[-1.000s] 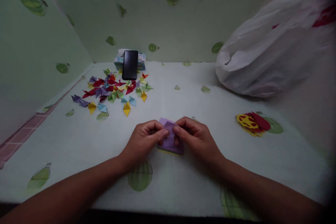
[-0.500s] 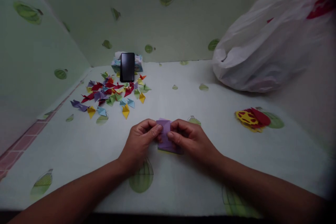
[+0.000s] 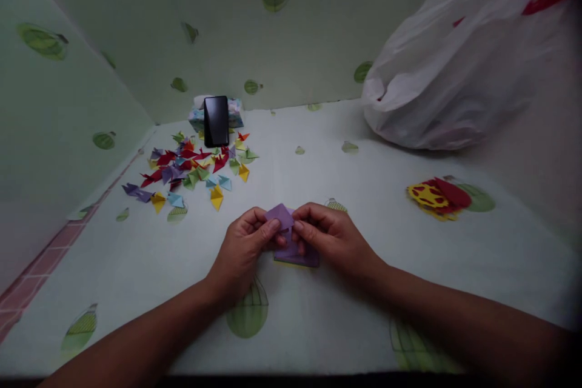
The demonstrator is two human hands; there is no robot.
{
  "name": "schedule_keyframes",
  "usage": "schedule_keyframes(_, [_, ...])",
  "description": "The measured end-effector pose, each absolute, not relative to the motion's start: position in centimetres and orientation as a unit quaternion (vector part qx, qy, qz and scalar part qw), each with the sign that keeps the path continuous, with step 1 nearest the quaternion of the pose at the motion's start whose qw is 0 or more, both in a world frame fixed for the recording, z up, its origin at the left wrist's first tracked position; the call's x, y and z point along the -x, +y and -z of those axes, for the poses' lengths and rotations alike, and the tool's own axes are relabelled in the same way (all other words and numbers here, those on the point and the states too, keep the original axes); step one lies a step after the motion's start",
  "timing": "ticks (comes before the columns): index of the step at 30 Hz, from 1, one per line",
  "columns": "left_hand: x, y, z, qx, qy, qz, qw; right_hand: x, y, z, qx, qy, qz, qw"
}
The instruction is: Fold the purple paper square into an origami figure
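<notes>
A small folded piece of purple origami paper [image 3: 280,216] is pinched between both hands above the table. My left hand [image 3: 251,236] grips its left side between thumb and fingers. On the other side, my right hand [image 3: 325,231] pinches the paper's right edge with thumb and forefinger. Beneath it lies a stack of paper squares [image 3: 302,257], purple on top with a yellow edge at the bottom, partly covered by the fingers. Several folded paper pieces [image 3: 193,170] in red, purple, yellow, green and blue are heaped beyond my left hand.
A dark phone [image 3: 216,122] leans on a tissue box [image 3: 235,114] behind the heap. At the back right stands a large white plastic bag [image 3: 427,85]. Red and yellow cut-outs [image 3: 436,197] lie on the right. Walls enclose the balloon-patterned tabletop [image 3: 291,327].
The purple paper has turned from an upright narrow strip to a tilted, diamond-like shape between my fingers. The camera view has shifted slightly.
</notes>
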State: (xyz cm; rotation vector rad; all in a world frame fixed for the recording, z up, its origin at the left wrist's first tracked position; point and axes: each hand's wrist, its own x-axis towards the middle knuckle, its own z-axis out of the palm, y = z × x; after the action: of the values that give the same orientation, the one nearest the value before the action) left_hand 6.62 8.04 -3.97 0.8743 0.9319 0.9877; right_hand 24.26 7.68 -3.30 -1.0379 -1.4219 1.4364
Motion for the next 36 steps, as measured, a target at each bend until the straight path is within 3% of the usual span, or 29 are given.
schedule_keyframes(10, [-6.2,8.2,3.8,-0.497,0.429,-0.407,0.634,-24.2,7.4,3.2,0.407,-0.569,-0.561,0.442])
schedule_keyframes(26, [-6.3,8.1,3.7,-0.506,0.424,-0.429,0.616,-24.3,7.5,2.9,0.380,-0.557,-0.605,0.424])
schedule_keyframes(36, [-6.1,8.2,2.9,-0.557,0.446,-0.433,0.551,-24.4,7.6,3.1,0.432,-0.603,-0.527,0.415])
